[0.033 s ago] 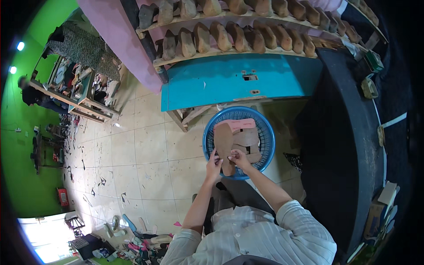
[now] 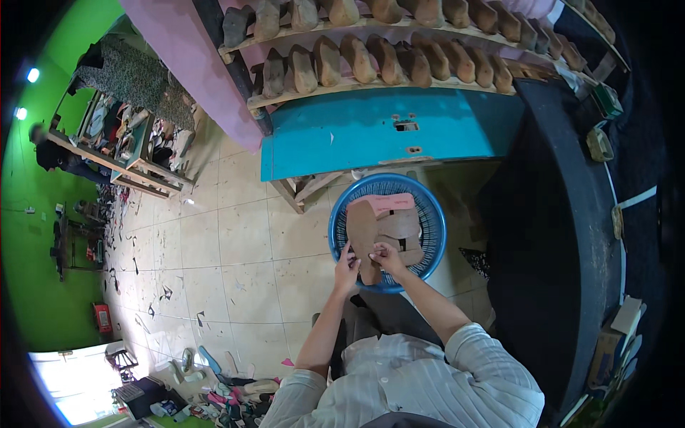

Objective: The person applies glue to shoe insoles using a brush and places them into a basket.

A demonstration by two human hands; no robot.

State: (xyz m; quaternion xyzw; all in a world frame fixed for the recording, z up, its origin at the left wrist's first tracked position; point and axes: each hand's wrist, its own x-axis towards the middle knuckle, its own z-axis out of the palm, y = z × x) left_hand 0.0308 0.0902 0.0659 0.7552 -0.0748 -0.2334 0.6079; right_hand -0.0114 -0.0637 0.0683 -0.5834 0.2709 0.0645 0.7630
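Observation:
A brown shoe insole lies lengthwise in front of me, its narrower end toward my body. My left hand grips its left edge near that end, thumb on top. On the opposite edge, the fingers of my right hand are pinched together against the insole; anything small between them is too tiny to make out. Under and beside it, a blue plastic basket holds more brown insoles and a pink insole-shaped piece. The basket sits close to my knees.
Beyond the basket stands a turquoise tabletop, with shelves of shoe lasts above it. A dark counter borders my right. Scraps litter the tiled floor at left, with a shoe pile lower down. Another person is far left.

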